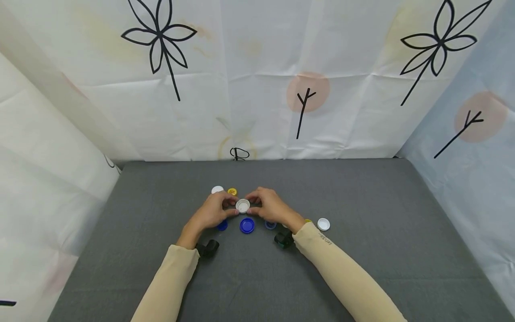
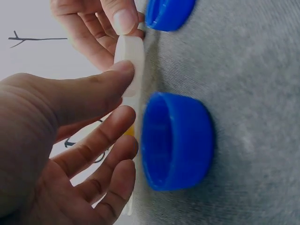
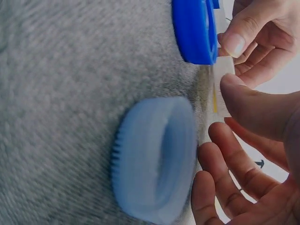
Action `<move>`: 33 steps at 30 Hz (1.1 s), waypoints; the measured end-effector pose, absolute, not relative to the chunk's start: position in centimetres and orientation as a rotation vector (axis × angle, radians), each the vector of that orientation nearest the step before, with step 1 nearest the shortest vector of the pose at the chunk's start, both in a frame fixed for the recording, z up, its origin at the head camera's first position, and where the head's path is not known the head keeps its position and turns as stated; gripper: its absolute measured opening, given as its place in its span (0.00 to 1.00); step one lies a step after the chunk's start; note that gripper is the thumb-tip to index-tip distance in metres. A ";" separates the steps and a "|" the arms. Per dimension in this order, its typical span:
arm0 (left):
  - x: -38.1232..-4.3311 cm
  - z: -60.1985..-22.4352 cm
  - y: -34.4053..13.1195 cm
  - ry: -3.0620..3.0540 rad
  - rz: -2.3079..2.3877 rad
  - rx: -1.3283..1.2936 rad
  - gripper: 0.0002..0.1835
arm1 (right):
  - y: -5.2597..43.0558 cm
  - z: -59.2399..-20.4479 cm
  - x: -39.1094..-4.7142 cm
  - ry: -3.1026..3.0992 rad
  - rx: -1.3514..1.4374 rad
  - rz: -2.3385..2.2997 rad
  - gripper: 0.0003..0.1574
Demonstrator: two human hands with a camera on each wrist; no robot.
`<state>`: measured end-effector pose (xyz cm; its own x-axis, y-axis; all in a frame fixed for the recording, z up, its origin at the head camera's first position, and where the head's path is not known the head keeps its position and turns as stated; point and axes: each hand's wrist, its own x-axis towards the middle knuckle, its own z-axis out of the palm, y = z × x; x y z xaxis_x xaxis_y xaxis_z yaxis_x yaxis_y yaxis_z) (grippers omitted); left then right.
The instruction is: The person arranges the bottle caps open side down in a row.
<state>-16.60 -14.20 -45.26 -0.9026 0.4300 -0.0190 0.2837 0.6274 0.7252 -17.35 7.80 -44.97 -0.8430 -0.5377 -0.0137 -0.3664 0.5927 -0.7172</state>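
Note:
Between both hands is a white bottle cap (image 1: 242, 205), its hollow side facing up in the head view. My left hand (image 1: 211, 210) pinches its left edge with the thumb in front and a finger behind. On the opposite edge, my right hand (image 1: 271, 205) pinches it likewise. A blue cap (image 1: 247, 225) lies just in front of it. Close beside the left hand is another blue cap (image 1: 222, 226), partly covered by that hand. A translucent light-blue cap (image 3: 154, 159) lies under the right hand's curled fingers, apart from them.
Behind the left hand lie another white cap (image 1: 217, 189) and a yellow cap (image 1: 232, 191). A further white cap (image 1: 323, 224) sits right of the right wrist, with a sliver of yellow (image 1: 308, 220) next to the sleeve. Patterned white cloth (image 1: 257, 116) borders the grey table (image 1: 362, 277).

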 end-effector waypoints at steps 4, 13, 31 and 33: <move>-16.4 -44.9 -14.1 2.620 1.237 0.576 0.15 | 8.2 -44.8 -17.1 2.568 -0.741 -1.200 0.21; -15.5 -43.8 -13.4 2.568 1.477 0.596 0.16 | 9.8 -43.8 -15.9 2.529 -0.782 -1.509 0.23; -13.4 -42.8 -10.5 2.299 1.841 0.662 0.18 | 13.1 -42.8 -14.1 2.232 -0.733 -1.799 0.24; -13.4 -42.8 -10.4 2.270 1.858 0.656 0.18 | 13.3 -42.8 -14.0 2.214 -0.718 -1.814 0.24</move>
<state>-13.41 -10.37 -42.79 -0.8958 0.4120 0.1665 0.2446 0.1442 0.9588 -13.97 13.27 -42.77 -0.8645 -0.4784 0.1543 -0.2454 0.1338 -0.9601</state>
